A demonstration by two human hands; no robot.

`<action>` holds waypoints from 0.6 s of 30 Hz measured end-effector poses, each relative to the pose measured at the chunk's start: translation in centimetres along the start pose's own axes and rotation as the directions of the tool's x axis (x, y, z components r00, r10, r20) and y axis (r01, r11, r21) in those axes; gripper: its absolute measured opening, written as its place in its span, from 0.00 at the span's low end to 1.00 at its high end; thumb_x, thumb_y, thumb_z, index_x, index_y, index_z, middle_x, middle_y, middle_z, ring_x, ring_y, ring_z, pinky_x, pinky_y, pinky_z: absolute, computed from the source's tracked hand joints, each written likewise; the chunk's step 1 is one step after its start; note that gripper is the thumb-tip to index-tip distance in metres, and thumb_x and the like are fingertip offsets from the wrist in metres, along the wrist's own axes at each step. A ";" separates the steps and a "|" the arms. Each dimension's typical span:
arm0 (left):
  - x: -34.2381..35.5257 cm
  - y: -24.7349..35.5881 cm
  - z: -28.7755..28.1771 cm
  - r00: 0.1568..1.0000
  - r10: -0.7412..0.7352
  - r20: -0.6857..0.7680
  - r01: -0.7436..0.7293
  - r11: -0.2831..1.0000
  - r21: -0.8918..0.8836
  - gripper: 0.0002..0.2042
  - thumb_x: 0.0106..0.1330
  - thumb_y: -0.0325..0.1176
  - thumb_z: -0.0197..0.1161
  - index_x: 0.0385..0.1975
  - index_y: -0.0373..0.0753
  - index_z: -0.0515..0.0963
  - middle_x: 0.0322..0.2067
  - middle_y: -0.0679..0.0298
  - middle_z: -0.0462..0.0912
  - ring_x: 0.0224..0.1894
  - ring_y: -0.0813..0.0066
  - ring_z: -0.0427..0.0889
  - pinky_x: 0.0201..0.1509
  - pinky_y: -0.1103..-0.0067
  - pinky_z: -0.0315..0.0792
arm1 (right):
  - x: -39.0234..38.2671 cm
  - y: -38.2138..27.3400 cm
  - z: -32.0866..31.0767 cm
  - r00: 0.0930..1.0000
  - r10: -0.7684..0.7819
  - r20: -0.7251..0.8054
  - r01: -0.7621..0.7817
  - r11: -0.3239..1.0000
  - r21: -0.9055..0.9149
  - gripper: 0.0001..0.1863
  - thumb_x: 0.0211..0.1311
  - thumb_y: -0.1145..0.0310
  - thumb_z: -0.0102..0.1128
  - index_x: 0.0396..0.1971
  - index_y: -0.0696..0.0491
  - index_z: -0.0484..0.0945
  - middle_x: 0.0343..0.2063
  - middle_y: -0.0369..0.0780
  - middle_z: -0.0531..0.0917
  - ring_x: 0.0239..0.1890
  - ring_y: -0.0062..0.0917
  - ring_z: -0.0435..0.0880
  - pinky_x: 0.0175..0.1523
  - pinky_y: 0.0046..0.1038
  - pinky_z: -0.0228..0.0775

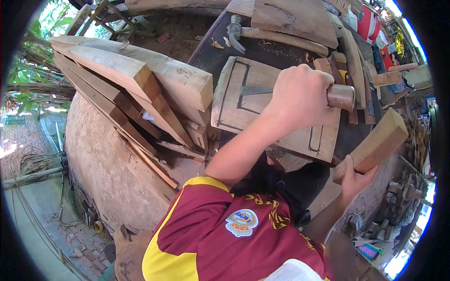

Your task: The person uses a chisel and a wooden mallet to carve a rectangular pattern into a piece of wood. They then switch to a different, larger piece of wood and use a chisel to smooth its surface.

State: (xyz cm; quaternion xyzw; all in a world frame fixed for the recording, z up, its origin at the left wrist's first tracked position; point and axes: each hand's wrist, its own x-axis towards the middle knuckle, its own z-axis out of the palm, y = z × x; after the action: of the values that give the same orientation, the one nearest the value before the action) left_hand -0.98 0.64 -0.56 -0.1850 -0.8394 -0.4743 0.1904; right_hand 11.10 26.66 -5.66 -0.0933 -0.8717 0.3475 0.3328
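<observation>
Gripping chisel [300, 91] w/ my left hand [300, 98], fist clenched round handle, blade on marked board [234, 100]. Right hand [354, 180] clutches wood block [372, 145] at lower end, raised beside the board.

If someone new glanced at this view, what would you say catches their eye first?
Probably the left hand at centre, gripping a wooden-handled chisel whose blade lies on a plank marked with black lines. At lower right, the right hand holds up a wooden block. Stacked timber beams fill the upper left.
</observation>
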 end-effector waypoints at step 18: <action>1.7 -1.0 0.0 0.997 -0.002 -0.077 0.001 1.000 -0.013 0.07 0.38 0.33 0.64 0.15 0.38 0.77 0.17 0.51 0.76 0.24 0.46 0.78 0.30 0.64 0.75 | -0.1 0.5 0.1 0.993 0.040 0.111 -0.055 0.989 0.136 0.45 0.46 0.81 0.72 0.65 0.64 0.57 0.58 0.49 0.70 0.58 0.33 0.72 0.61 0.33 0.65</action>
State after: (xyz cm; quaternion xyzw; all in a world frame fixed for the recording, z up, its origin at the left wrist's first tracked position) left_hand -2.93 0.39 -0.43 -0.1672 -0.8284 -0.4866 0.2212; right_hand 11.08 26.89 -6.08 -0.0719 -0.8596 0.4198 0.2824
